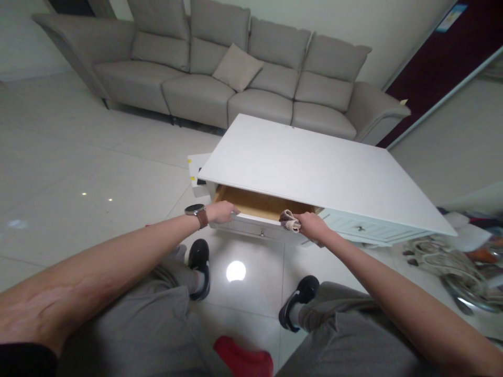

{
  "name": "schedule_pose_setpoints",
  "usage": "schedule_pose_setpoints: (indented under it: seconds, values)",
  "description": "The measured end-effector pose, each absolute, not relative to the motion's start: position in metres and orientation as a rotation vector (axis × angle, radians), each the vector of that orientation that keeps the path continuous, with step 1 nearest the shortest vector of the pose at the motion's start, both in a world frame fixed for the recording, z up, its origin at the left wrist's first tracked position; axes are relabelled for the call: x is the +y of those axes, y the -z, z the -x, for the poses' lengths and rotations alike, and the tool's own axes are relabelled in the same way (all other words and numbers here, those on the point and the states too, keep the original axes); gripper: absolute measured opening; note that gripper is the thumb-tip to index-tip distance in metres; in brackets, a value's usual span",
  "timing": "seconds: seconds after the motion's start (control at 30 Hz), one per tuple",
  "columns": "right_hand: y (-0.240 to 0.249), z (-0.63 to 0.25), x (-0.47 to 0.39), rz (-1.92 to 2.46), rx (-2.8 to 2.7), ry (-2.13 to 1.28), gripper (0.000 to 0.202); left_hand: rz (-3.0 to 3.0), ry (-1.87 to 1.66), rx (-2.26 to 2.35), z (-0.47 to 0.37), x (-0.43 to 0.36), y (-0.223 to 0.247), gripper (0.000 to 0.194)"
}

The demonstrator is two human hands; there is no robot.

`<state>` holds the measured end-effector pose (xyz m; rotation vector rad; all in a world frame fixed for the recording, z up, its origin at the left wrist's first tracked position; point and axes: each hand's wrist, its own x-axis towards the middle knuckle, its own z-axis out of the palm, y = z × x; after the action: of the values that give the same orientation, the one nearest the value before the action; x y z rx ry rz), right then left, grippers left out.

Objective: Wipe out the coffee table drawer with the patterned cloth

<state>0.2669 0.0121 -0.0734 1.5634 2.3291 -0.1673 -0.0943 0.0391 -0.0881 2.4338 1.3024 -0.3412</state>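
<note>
A white coffee table [314, 162] has its left front drawer [255, 204] pulled out, showing a bare wooden inside. At the drawer's left front corner, my left hand [222, 211], with a watch on the wrist, has its fingers closed over the top edge of the drawer front. My right hand [312, 226] is closed round a crumpled brown and cream cloth [290, 221] at the right end of the same drawer front. Small metal knobs show on this drawer and on the shut one [359, 228] to its right.
Behind the table stands a long grey sofa [200, 94] with a beige cushion [237, 67]. A white box [194, 167] is at the table's left end. Coiled ropes or cables [444, 262] lie at the right. A red object [243, 358] is between my legs.
</note>
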Motion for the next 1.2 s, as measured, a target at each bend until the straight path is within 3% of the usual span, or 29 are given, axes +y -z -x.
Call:
schedule_pose_setpoints:
  seconds: [1.2]
  values:
    - [0.0696,-0.2652,0.0109,-1.536,2.311,0.160,0.041,-2.410,0.381,1.335,0.0925,0.0375,0.0848,0.053]
